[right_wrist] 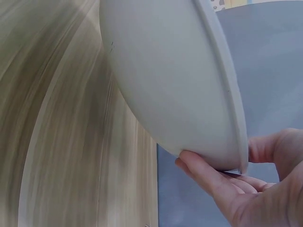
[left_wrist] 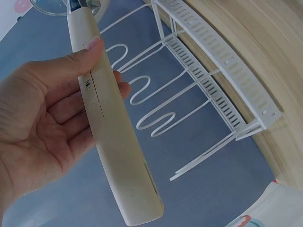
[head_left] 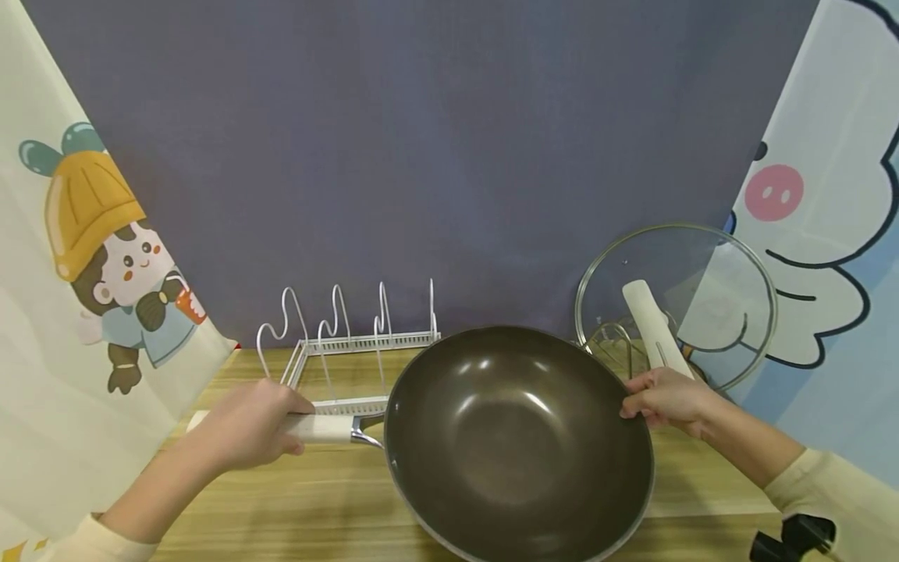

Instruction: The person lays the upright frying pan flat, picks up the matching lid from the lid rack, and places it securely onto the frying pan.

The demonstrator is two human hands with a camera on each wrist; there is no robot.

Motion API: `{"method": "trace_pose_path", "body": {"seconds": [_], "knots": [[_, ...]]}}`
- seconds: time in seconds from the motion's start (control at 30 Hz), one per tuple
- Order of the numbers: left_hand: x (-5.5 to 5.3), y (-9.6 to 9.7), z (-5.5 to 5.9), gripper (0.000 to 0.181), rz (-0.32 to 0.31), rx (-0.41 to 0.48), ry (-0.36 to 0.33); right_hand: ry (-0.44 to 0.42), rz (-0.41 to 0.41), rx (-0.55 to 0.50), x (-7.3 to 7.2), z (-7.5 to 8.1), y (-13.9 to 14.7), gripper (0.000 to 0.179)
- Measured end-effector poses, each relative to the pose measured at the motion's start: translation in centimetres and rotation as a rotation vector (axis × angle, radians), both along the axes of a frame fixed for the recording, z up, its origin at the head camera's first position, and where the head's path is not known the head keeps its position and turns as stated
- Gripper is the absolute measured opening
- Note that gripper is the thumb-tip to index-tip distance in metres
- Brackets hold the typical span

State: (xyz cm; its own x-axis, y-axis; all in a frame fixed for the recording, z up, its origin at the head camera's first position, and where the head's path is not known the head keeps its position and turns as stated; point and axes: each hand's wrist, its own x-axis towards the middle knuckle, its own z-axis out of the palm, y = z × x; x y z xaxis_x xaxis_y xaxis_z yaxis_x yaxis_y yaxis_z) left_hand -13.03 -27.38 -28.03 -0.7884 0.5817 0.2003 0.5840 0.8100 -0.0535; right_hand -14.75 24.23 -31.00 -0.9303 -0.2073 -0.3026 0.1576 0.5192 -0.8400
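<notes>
A wok with a dark brown inside and a cream outside is held up between both hands, its open side toward the head camera. My left hand grips its cream handle, thumb on one side and fingers round the other. On the far side my right hand pinches the rim, the thumb inside and the fingers under the pale outer wall. In the right wrist view the wok's underside hangs over the wooden tabletop.
Behind the handle stands a white wire rack with wavy upright dividers. At the back right a glass lid with a metal rim leans upright on a wire stand, a cream handle in front of it. A grey curtain hangs behind.
</notes>
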Motion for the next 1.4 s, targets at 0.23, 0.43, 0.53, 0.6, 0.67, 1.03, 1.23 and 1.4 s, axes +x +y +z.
{"method": "trace_pose_path", "body": {"seconds": [0.23,0.43,0.53,0.6,0.67,1.03,1.23,1.4], "knots": [[0.1,0.1,-0.1,0.023,0.017,0.013,0.001,0.006,-0.005,0.061,0.0,-0.3,0.3,0.068],[0.1,0.0,-0.2,0.023,0.011,0.02,0.007,0.019,-0.015,0.049,0.2,-0.7,0.4,0.067],[0.1,0.0,-0.4,0.023,0.006,0.021,0.019,0.027,-0.026,0.02,0.3,-0.8,0.3,0.068],[0.1,-0.1,-0.6,0.023,0.006,0.023,0.026,0.038,-0.031,0.002,0.4,-1.0,0.2,0.068],[0.0,-0.2,-0.8,0.023,0.009,0.028,0.029,0.043,-0.032,-0.009,0.4,-1.1,0.1,0.068],[-0.1,-0.5,-2.0,0.024,0.023,0.075,0.033,0.024,-0.077,-0.017,0.7,-1.6,-0.3,0.074],[-0.2,-0.9,-2.7,0.025,0.017,0.115,0.015,0.031,-0.097,0.018,0.6,-1.7,-0.6,0.071],[-0.4,-0.9,-3.0,0.025,0.012,0.133,0.011,0.052,-0.101,0.032,0.5,-1.8,-0.6,0.068]]}}
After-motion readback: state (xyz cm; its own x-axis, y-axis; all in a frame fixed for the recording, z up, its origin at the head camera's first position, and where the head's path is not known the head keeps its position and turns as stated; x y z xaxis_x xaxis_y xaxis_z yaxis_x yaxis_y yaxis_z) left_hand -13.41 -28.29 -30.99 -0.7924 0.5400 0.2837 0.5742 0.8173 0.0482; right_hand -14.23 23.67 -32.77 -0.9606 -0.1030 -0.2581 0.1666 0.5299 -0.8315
